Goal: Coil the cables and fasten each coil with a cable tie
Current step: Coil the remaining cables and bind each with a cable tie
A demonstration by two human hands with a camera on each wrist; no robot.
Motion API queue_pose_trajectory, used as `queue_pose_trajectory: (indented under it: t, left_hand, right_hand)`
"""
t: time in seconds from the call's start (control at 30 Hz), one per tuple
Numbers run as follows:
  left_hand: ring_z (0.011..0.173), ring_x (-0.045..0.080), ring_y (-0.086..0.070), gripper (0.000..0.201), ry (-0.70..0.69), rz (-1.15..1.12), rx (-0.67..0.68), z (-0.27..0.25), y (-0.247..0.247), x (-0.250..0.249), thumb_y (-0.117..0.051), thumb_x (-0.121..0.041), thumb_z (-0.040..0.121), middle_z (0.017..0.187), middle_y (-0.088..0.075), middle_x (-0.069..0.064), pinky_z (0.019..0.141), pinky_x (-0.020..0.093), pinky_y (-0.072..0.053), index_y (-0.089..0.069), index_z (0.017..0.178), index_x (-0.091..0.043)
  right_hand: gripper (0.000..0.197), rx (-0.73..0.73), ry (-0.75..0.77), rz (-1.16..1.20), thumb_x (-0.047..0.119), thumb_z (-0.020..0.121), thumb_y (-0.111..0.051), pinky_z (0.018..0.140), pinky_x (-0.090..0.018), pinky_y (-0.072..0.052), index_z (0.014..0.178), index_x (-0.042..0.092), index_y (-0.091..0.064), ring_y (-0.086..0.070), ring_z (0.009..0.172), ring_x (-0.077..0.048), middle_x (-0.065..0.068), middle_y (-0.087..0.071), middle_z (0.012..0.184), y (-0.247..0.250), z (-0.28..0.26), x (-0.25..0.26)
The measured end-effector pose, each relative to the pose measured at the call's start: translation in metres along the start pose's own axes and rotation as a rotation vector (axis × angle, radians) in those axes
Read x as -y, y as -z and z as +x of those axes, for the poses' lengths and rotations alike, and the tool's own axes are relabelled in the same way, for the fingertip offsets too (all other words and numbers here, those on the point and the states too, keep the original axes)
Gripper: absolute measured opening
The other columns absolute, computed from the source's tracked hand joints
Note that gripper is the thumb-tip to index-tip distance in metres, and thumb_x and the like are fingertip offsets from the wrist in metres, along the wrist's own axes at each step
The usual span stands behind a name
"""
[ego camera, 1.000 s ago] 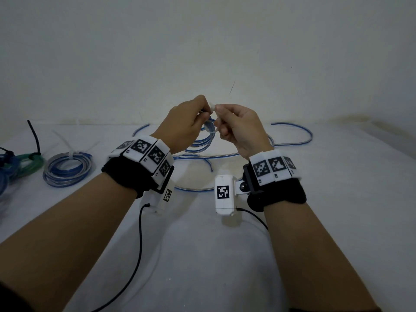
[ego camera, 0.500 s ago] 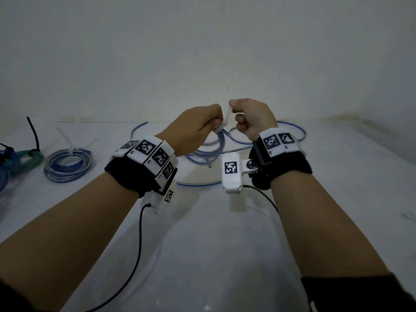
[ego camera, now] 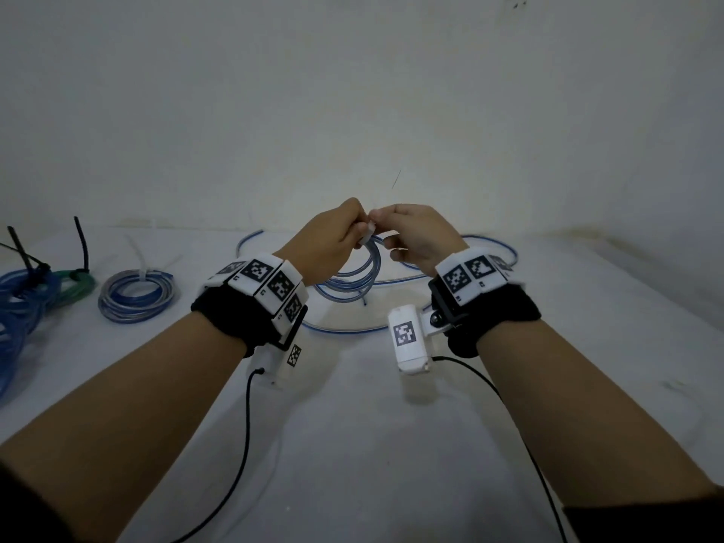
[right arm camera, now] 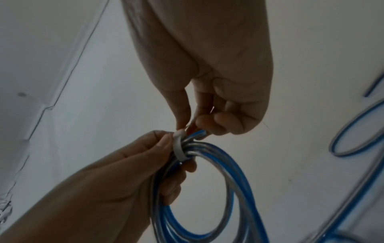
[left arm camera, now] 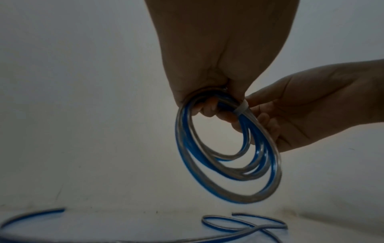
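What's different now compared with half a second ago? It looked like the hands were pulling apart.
The right hand came back in to meet the left hand at the white cable tie, after pulling up and away. The left hand kept gripping the blue cable coil. The tied coils at left stayed put.

So the right hand (ego camera: 421, 239) drops back down from where it'd pulled up half a second ago, and its grip is now right at the white cable tie (right arm camera: 179, 147) again, touching the left hand (ego camera: 333, 239). The blue coil (ego camera: 350, 274) hangs a bit lower too.
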State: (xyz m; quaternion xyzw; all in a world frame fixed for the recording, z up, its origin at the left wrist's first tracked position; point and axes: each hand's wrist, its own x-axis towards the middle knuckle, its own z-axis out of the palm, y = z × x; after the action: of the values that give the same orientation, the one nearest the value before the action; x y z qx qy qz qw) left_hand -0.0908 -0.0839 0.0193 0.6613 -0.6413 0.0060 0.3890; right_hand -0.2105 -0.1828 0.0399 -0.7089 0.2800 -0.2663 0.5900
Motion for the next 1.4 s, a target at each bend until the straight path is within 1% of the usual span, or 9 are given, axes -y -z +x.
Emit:
queue_pose_trajectory:
  t: [0.13, 0.37, 0.47, 0.7, 0.87, 0.97, 1.07, 1.23, 1.4]
  left_hand:
    - [0.067, 0.004, -0.048, 0.014, -0.043, 0.007, 0.029, -0.007, 0.005, 0.0, -0.038, -0.019, 0.096, 0.081, -0.059, 0.001, 0.06, 0.008, -0.034, -0.045, 0.087, -0.012]
    - [0.076, 0.018, -0.055, 0.01, -0.081, 0.014, 0.018, -0.015, 0.015, 0.001, -0.038, -0.023, 0.088, 0.082, -0.06, 0.002, 0.068, 0.019, -0.039, -0.045, 0.085, -0.016]
    - [0.074, 0.02, -0.053, 0.011, -0.085, 0.064, 0.028, -0.016, 0.022, -0.003, -0.036, -0.022, 0.086, 0.081, -0.059, 0.002, 0.065, 0.015, -0.036, -0.043, 0.083, -0.015]
    - [0.073, 0.022, -0.05, 0.012, -0.058, 0.11, 0.031, -0.025, 0.032, -0.001, -0.04, -0.006, 0.094, 0.081, -0.059, 0.006, 0.061, 0.011, -0.033, -0.045, 0.083, -0.009]
    - [0.062, 0.004, -0.049, 0.014, 0.092, 0.028, -0.168, -0.034, 0.044, 0.008, -0.043, -0.015, 0.096, 0.08, -0.064, 0.001, 0.055, 0.008, -0.034, -0.052, 0.087, -0.01]
    - [0.068, 0.004, -0.053, 0.011, 0.238, -0.06, -0.323, -0.038, 0.056, 0.014, -0.048, -0.02, 0.094, 0.078, -0.062, -0.004, 0.061, 0.005, -0.037, -0.053, 0.087, -0.013]
    - [0.081, 0.016, -0.058, 0.017, 0.355, -0.206, -0.366, -0.042, 0.066, 0.016, -0.047, -0.027, 0.095, 0.083, -0.062, -0.001, 0.08, 0.025, -0.045, -0.054, 0.091, -0.012]
    - [0.103, 0.033, -0.06, 0.031, 0.459, -0.508, -0.349, -0.061, 0.084, 0.017, -0.037, -0.025, 0.098, 0.108, -0.062, 0.018, 0.093, 0.045, -0.05, -0.058, 0.104, -0.003]
    - [0.104, 0.023, -0.058, 0.023, 0.464, -0.49, -0.298, -0.082, 0.11, 0.03, -0.039, -0.008, 0.097, 0.119, -0.06, 0.015, 0.086, 0.033, -0.053, -0.058, 0.109, -0.006]
  right_hand:
    - [0.022, -0.073, -0.036, 0.023, 0.012, 0.088, -0.058, 0.047, -0.021, -0.026, 0.066, 0.011, -0.058, -0.039, 0.052, -0.01, -0.005, -0.058, 0.072, -0.011, 0.001, 0.001]
    - [0.027, -0.173, -0.095, 0.024, 0.0, 0.085, -0.059, 0.048, -0.024, -0.029, 0.059, 0.003, -0.054, -0.034, 0.049, -0.015, -0.011, -0.05, 0.062, -0.027, 0.008, 0.016]
    - [0.029, -0.176, -0.109, 0.007, -0.001, 0.085, -0.06, 0.048, -0.025, -0.028, 0.057, 0.003, -0.052, -0.032, 0.048, -0.015, -0.011, -0.047, 0.06, -0.031, 0.011, 0.021]
    - [0.029, -0.137, -0.095, -0.01, -0.001, 0.084, -0.061, 0.049, -0.024, -0.028, 0.057, 0.004, -0.052, -0.033, 0.049, -0.015, -0.01, -0.046, 0.059, -0.042, 0.011, 0.021]
    - [0.019, -0.018, 0.1, -0.141, 0.012, 0.092, -0.054, 0.05, -0.02, -0.042, 0.079, 0.002, -0.063, -0.05, 0.052, -0.013, -0.006, -0.056, 0.067, -0.05, -0.005, 0.03]
    - [0.014, -0.008, 0.179, -0.12, 0.013, 0.092, -0.054, 0.057, -0.025, -0.053, 0.095, 0.001, -0.061, -0.06, 0.057, -0.016, -0.008, -0.059, 0.076, -0.065, -0.015, 0.035]
    - [0.026, 0.107, 0.162, -0.074, 0.016, 0.093, -0.055, 0.067, -0.034, -0.057, 0.099, -0.008, -0.063, -0.062, 0.061, -0.02, -0.013, -0.06, 0.079, -0.089, -0.023, 0.036]
    - [0.04, 0.084, 0.13, -0.031, 0.029, 0.087, -0.065, 0.074, -0.042, -0.059, 0.087, -0.011, -0.064, -0.068, 0.076, -0.033, -0.025, -0.068, 0.088, -0.124, -0.022, 0.036]
    - [0.018, 0.129, 0.079, -0.078, 0.011, 0.081, -0.07, 0.063, -0.027, -0.056, 0.068, 0.006, -0.058, -0.065, 0.068, -0.022, -0.016, -0.067, 0.08, -0.148, -0.014, 0.033]
